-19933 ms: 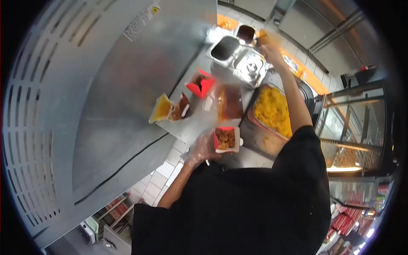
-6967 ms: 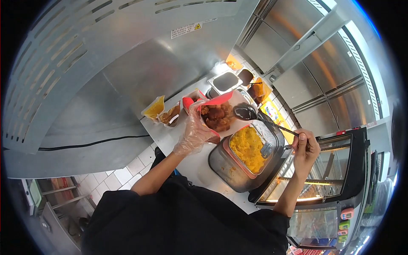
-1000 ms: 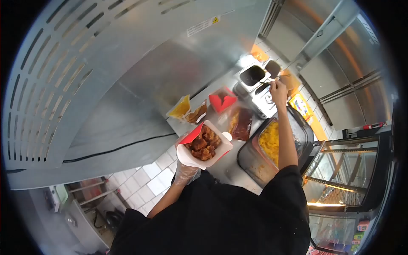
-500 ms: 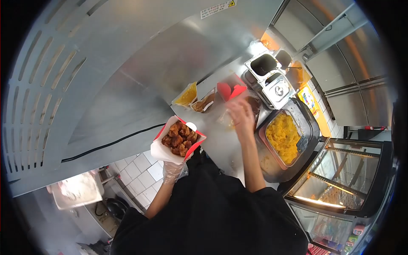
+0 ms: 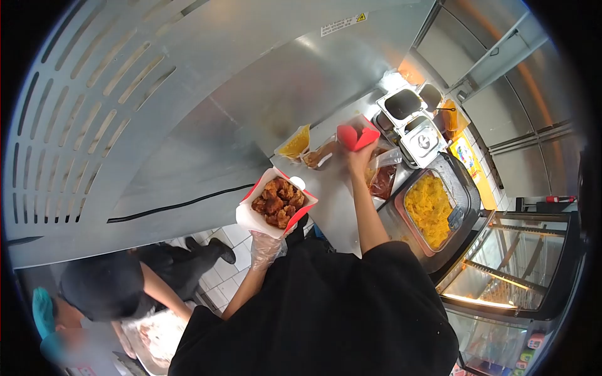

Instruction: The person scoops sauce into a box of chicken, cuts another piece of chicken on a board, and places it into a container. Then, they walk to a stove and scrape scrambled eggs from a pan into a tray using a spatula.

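My left hand (image 5: 267, 249), in a clear plastic glove, grips a white and red takeout box (image 5: 249, 216) from below. Pieces of browned, glazed fried chicken (image 5: 277, 202) fill the open box. Over the counter, my right hand (image 5: 357, 158) is closed at the near side of a red takeout box (image 5: 357, 135); its fingers are partly hidden behind that box. Just right of this hand lies a clear plastic bag with dark red sauce (image 5: 383, 180). To its left stand an open bag with yellow contents (image 5: 295, 144) and another with brown contents (image 5: 319, 155).
Metal containers (image 5: 403, 104), one lidded (image 5: 424, 139), stand behind a tub of yellow food (image 5: 429, 203). A glass display case (image 5: 501, 263) is at right. At lower left, a co-worker (image 5: 103, 285) leans over a tray of white stuff (image 5: 162, 335). A black cable (image 5: 182, 203) runs along the steel panel.
My right hand has gone from hovering, blurred, near the red box to closing on it. The view has shifted slightly, and a co-worker has come in at lower left.
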A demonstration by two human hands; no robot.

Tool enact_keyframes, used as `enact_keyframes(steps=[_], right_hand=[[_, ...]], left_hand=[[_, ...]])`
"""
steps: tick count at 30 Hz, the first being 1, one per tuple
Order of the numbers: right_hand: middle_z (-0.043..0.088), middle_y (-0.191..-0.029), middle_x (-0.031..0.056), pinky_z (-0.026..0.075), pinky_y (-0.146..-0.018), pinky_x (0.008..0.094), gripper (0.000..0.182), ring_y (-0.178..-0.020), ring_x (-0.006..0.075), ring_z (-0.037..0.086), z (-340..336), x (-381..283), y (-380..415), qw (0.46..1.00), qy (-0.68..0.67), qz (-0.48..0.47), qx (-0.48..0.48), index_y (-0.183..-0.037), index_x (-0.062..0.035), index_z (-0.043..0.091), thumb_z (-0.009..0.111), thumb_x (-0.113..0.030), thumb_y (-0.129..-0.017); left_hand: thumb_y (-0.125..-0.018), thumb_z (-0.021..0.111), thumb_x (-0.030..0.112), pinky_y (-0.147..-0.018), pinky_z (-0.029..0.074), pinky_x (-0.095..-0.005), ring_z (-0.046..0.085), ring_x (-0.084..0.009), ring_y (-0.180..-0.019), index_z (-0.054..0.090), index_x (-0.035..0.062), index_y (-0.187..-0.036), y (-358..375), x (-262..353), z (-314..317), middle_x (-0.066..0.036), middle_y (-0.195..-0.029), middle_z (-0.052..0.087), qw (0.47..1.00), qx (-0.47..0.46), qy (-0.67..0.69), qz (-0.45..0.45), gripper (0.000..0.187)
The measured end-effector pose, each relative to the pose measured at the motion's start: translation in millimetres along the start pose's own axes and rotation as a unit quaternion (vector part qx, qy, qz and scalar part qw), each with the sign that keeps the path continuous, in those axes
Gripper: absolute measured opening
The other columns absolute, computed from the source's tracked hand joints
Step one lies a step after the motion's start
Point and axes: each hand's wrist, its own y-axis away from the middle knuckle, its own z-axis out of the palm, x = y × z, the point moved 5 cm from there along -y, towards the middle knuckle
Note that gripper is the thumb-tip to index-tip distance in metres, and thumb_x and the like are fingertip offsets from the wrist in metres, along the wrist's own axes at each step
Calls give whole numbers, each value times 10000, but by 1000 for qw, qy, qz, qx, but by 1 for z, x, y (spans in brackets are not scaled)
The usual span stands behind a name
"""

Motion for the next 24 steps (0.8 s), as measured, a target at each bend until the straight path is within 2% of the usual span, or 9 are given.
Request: enact_keyframes(steps=[2,5,7,13,15,17,19,20,24], right_hand=[[417,-1377,226,328,-1094,452,1013,-1302,383,408,3,4,-8,1000,2,-14,4,-1429,-10,257,861,-187,-637],[427,-1343,218,337,-1081,453,996,-1272,374,430,8,15,-13,999,21,-29,11,-1405,0,272,868,-190,-630],[418,-1348,221,338,-1079,449,1001,-1265,374,435,10,20,-14,999,32,-30,20,-1408,9,262,866,-192,-635],[459,-1276,177,384,-1040,400,904,-1210,300,481,-26,-68,18,993,-47,-60,86,-1373,17,262,836,-135,-691],[463,-1253,166,393,-1012,398,875,-1183,280,488,-44,-106,39,980,-74,-153,106,-1362,28,278,835,-150,-711],[488,-1205,157,405,-976,406,789,-1085,268,538,-65,-143,54,969,-126,-159,139,-1315,31,371,843,-148,-709],[486,-1198,136,443,-945,398,1004,-1092,225,546,-82,-150,71,990,-18,-119,70,-1354,-3,291,928,-256,-620],[462,-1247,148,430,-961,390,1006,-1143,242,519,-99,-164,89,971,110,-170,128,-1349,-3,316,939,-253,-599],[402,-1320,164,401,-1004,398,1069,-1214,273,463,-145,-153,165,959,142,-115,218,-1380,-20,290,949,-255,-573]], left_hand=[[-726,834,8,-887,541,-320,626,-200,-1006,464,-5,-1285,-5,10,4,-100,-1132,610,1000,-10,2,4,671],[-674,892,106,-983,504,-363,578,-230,-1162,324,29,-1383,-7,37,14,-116,-1308,514,999,-13,39,-20,912],[-711,838,-3,-902,535,-319,606,-200,-1071,464,4,-1291,-9,52,14,-96,-1178,593,999,12,42,28,690],[-705,849,11,-895,539,-316,626,-195,-1030,516,-3,-1249,-16,53,1,-89,-1155,607,998,5,-45,49,637],[-705,848,11,-893,543,-321,632,-201,-1024,519,-5,-1250,-26,12,-23,-91,-1165,611,995,-23,-74,57,636],[-714,846,29,-896,544,-326,630,-199,-1037,526,-3,-1250,-32,-4,-34,-96,-1181,612,984,-57,-153,76,625],[-724,845,53,-895,545,-332,628,-194,-1044,533,3,-1250,-36,7,-29,-98,-1190,616,966,-87,-220,108,614],[-731,846,70,-898,537,-329,628,-191,-1039,545,9,-1240,-40,-5,-33,-91,-1178,622,973,-101,-178,104,593],[-762,837,123,-892,514,-335,627,-186,-1025,566,23,-1224,-48,11,-13,-73,-1166,626,952,-224,-157,138,545]])
